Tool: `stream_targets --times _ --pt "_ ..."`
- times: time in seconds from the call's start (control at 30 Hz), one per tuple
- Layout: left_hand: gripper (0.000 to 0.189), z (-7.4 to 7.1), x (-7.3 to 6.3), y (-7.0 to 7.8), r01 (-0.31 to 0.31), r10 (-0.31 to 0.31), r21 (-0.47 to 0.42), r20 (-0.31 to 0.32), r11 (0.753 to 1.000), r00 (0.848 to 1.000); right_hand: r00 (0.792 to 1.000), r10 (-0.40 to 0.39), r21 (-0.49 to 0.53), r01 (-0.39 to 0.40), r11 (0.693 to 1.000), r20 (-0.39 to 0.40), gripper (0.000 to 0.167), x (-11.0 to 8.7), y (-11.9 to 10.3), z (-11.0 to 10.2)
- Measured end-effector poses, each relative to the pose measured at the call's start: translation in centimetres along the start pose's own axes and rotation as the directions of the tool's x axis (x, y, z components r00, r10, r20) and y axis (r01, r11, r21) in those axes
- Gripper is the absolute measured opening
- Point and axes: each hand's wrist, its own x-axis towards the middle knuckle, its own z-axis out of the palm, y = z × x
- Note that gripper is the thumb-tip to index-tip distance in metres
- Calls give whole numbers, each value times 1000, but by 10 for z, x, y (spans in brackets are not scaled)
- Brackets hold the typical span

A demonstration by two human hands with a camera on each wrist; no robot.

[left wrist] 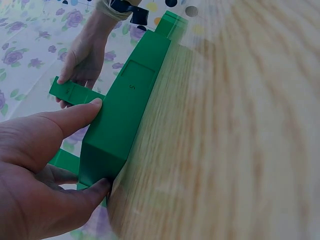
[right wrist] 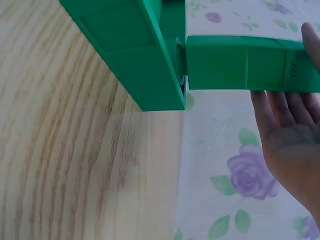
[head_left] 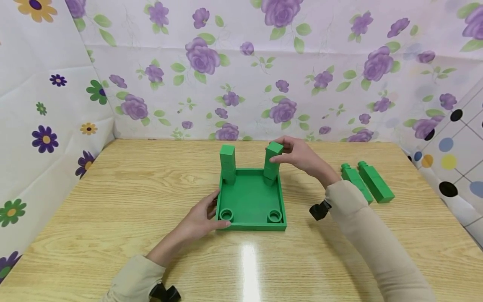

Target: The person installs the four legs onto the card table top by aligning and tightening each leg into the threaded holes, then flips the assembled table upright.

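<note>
A shallow green square tray (head_left: 249, 201) with a raised rim lies on the table, round sockets (head_left: 227, 210) at its two near corners. My left hand (head_left: 196, 220) grips its near left corner, thumb along the front rim and fingers by the left side. At the far right corner my right hand (head_left: 299, 155) holds a green square-sided leg (head_left: 271, 163), thumb on the near face. This leg leans a little to the right. In the right wrist view its lower end (right wrist: 200, 62) is right at the tray's rim. Another green leg (head_left: 227, 161) stands upright at the far left corner.
Two more green legs (head_left: 356, 182) with round threaded ends lie side by side to the right, beyond my right sleeve (head_left: 362, 226). Flowered cloth (head_left: 241, 96) hangs behind the wooden table (head_left: 143, 188). Black cameras (head_left: 320, 209) are strapped at both wrists.
</note>
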Motion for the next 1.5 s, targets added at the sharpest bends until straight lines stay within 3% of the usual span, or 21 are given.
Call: stream_targets --times 0.17,0.33,0.53,0.7,0.9,1.07,1.2,1.3,1.4,1.5 --pt "94 0 -1 0 -2 2 -8 4 1000 1000 995 13 -102 -23 995 -99 47 -3 -2 7" --pt "94 1 -2 0 0 0 -5 0 1000 1000 977 28 -183 -68 981 -212 49 -5 -7 15" --pt "94 0 -3 1 -10 10 -8 7 1000 1000 943 -45 -285 -54 957 -330 46 -6 -6 28" --pt "94 0 -4 1 -9 10 -1 4 1000 1000 927 -104 -312 -15 950 -361 45 -7 -5 35" --pt "94 0 -4 1 -10 10 4 -1 1000 1000 926 -94 -303 -23 953 -365 44 -7 -6 36" --pt "95 -1 -3 0 -11 11 7 -2 1000 1000 935 -96 -311 -15 950 -340 43 -8 -8 35" --pt "95 0 -1 -1 -19 19 12 2 1000 1000 952 -109 -290 23 957 -285 63 -9 -6 29" --pt "95 0 0 -1 -18 18 6 2 1000 1000 972 -104 -177 67 982 -209 78 -9 -1 19" --pt "95 0 1 -1 -11 11 -9 1 1000 1000 993 -77 -25 75 997 -85 72 -9 4 5" --pt "95 -1 1 -1 -6 6 -12 2 1000 1000 997 -57 62 54 997 46 65 -8 6 -6"
